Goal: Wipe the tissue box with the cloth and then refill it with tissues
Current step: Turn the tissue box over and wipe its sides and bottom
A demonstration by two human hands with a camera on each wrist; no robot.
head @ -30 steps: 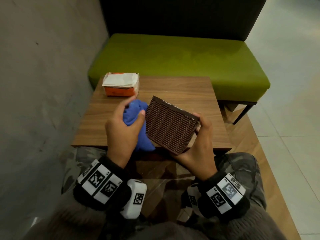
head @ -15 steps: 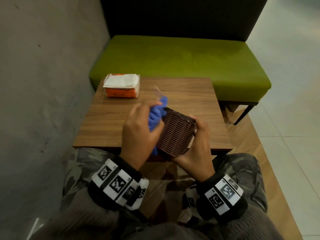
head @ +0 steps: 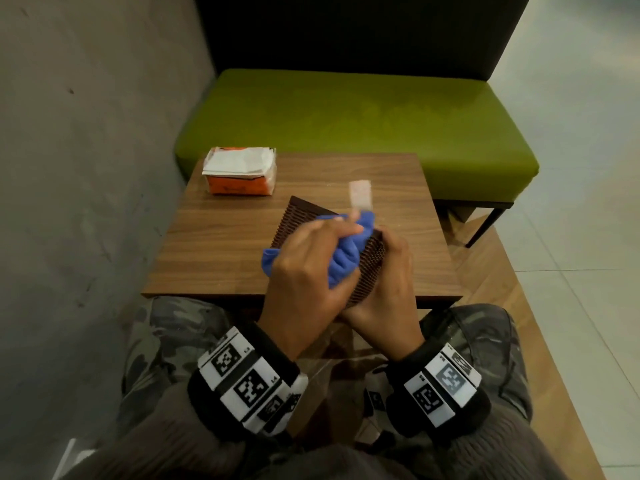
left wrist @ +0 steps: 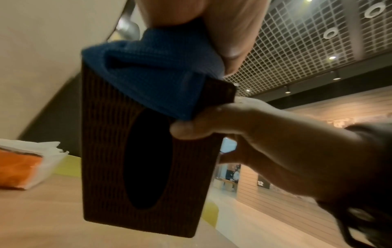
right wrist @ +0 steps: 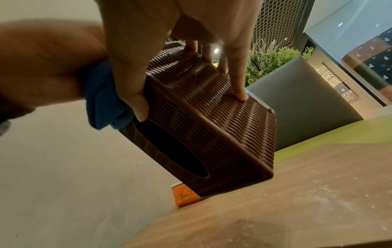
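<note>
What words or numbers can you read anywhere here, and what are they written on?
"12": white number on a dark sign on the far slatted wall, left wrist view.
Cursive brand word on the orange tissue pack: starts like "San", mostly hidden behind the tissue box, cannot be read whole.
Tiny letters beside the square codes on the left wristband and the right wristband: too small to read.
</note>
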